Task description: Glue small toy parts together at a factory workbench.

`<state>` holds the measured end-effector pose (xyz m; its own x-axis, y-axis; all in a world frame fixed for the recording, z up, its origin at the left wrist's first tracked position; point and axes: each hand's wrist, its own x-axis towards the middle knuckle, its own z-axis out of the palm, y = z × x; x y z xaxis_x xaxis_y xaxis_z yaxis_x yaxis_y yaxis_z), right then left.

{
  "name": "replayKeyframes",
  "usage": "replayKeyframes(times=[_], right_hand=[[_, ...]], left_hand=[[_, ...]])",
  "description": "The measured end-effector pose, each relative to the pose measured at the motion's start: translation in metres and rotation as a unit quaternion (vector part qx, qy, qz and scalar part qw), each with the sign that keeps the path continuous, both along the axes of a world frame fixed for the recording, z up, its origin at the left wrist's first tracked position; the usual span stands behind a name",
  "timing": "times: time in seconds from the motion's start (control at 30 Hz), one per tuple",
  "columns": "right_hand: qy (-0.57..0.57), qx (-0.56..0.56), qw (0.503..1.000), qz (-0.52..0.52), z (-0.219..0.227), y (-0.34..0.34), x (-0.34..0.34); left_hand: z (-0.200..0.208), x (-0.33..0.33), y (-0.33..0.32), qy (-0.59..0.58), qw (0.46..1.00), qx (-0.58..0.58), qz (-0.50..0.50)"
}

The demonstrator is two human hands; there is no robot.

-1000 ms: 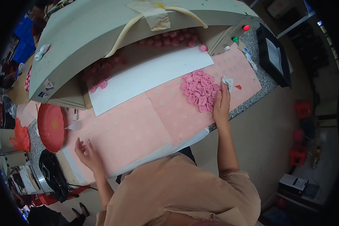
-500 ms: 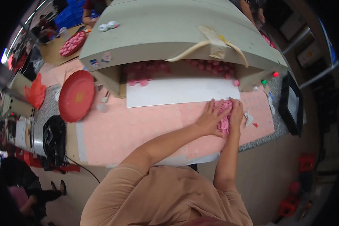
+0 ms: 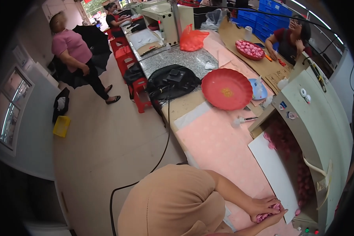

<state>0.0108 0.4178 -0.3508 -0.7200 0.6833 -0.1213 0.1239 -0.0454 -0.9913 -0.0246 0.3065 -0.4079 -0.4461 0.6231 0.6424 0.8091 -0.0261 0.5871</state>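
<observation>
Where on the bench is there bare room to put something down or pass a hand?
The pink sheet lies bare between the red plate and the hands; that is the widest free patch. The white board at the machine mouth is also bare. It is crowded around the hands, which gather pink pieces, and beyond the plate, by the black bag.

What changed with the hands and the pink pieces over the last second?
The left hand came across from the pink sheet's far side to join the right hand; both now gather the small pink cut-out pieces. The white board and round red tray stayed put.
</observation>
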Motion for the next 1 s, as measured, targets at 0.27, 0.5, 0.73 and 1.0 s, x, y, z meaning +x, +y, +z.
replayKeyframes(times=[0.27,0.5,0.73,1.0], right_hand=[[0.056,-0.164,0.985,-0.003,0.018,-0.046,-0.001],[0.172,-0.127,0.976,-0.026,-0.008,-0.056,-0.018],[0.37,-0.05,0.917,0.143,-0.038,-0.035,-0.026],[0.506,0.035,0.778,0.371,-0.046,-0.034,-0.048]], left_hand=[[0.001,-0.019,-0.021,-0.046,0.998,0.01,-0.041],[-0.01,-0.023,-0.029,-0.079,0.995,0.05,-0.029],[0.039,-0.032,-0.06,-0.061,0.995,0.033,-0.077],[0.049,-0.053,-0.079,-0.125,0.976,-0.02,-0.174]])
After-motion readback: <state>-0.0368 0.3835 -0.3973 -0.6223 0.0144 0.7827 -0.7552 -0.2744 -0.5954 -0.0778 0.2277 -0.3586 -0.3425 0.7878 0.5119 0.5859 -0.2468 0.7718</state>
